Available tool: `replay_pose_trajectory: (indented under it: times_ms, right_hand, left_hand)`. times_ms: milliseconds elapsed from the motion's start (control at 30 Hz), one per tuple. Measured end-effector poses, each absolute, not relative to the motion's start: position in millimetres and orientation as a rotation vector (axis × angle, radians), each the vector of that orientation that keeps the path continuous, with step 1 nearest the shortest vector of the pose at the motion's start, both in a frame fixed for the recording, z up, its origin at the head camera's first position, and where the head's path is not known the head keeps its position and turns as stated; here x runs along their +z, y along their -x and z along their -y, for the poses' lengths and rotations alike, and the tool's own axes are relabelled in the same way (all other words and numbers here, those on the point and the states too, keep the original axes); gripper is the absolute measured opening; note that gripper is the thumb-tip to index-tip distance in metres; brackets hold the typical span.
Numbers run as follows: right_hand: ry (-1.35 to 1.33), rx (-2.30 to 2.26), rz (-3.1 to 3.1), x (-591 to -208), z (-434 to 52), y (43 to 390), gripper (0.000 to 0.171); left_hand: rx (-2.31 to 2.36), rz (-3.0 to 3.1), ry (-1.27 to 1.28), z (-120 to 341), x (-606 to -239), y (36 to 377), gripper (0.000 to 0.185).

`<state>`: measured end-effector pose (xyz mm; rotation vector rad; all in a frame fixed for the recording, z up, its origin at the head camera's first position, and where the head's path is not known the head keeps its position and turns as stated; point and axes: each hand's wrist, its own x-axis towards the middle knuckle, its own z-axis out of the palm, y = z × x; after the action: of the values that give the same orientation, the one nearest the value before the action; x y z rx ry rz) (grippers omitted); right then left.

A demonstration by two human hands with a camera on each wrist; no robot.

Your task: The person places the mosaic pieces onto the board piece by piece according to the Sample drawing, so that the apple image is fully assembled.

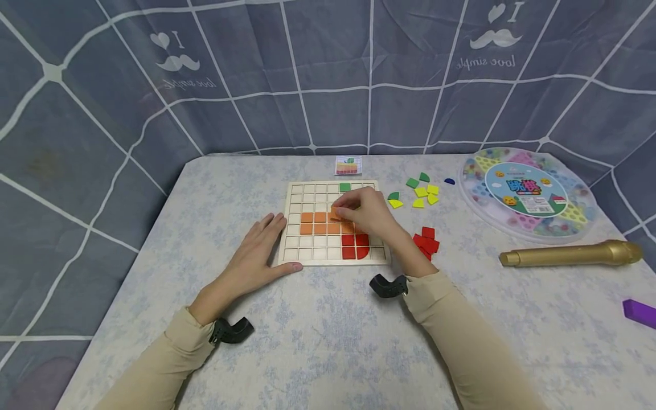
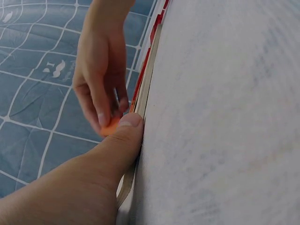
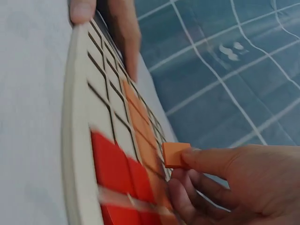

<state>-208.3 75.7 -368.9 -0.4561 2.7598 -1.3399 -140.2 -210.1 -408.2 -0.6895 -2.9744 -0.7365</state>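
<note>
While pinched, orange tile [image 3: 175,154] juts beyond right hand [image 3: 239,183] fingertips.

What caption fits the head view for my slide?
Right hand pinches an orange square tile over the wooden grid board; left hand rests flat at the board's left edge.

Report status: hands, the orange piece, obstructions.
Right hand pinches orange square tile just above grid board. Left hand flat, steadying the board's left edge. Cells beside the orange rows open; nothing obstructing.
</note>
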Motion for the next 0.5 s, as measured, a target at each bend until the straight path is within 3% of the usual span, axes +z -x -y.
replay_pose_trajectory:
  times_ms: [233, 500]
  right_hand:
    - [0.496, -1.462, -2.8, -383.2, -27.4, 215.6, 0.02]
    - [0.531, -1.498, -2.8, -386.8, 0.3, 218.2, 0.008]
  left_hand:
    - [-0.737, 2.986, 0.696, 211.2, -409.1, 138.8, 0.111]
    - [-0.733, 2.973, 0.707, 211.6, -409.6, 138.6, 0.111]
